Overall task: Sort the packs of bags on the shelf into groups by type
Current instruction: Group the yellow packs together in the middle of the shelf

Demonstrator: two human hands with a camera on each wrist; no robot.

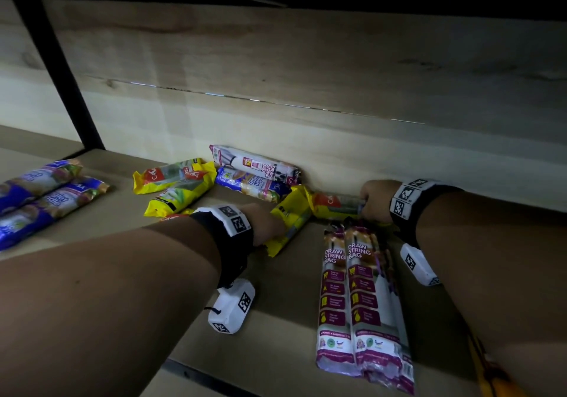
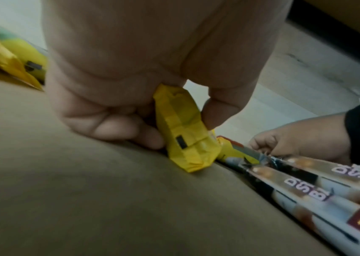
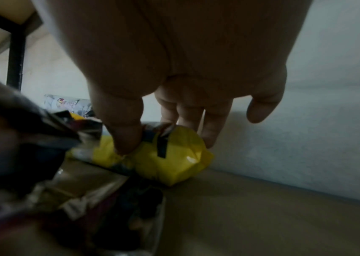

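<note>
My left hand (image 1: 270,228) grips a yellow pack (image 1: 290,220) lying on the shelf; the left wrist view shows thumb and fingers curled round this yellow pack (image 2: 181,128). My right hand (image 1: 372,202) pinches another yellow pack (image 1: 336,205) near the back wall, its end (image 3: 168,155) held between thumb and fingers. Two purple-and-white drawstring packs (image 1: 362,298) lie side by side at the front right. A third drawstring pack (image 1: 257,163) rests against the back wall over a blue pack (image 1: 251,185). Two yellow packs (image 1: 176,185) lie left of centre.
Two blue packs (image 1: 43,194) lie at the far left of the wooden shelf (image 1: 122,221). A black upright post (image 1: 58,68) stands at the back left. The shelf's front edge (image 1: 276,317) runs below my wrists. A dark shelf hangs overhead.
</note>
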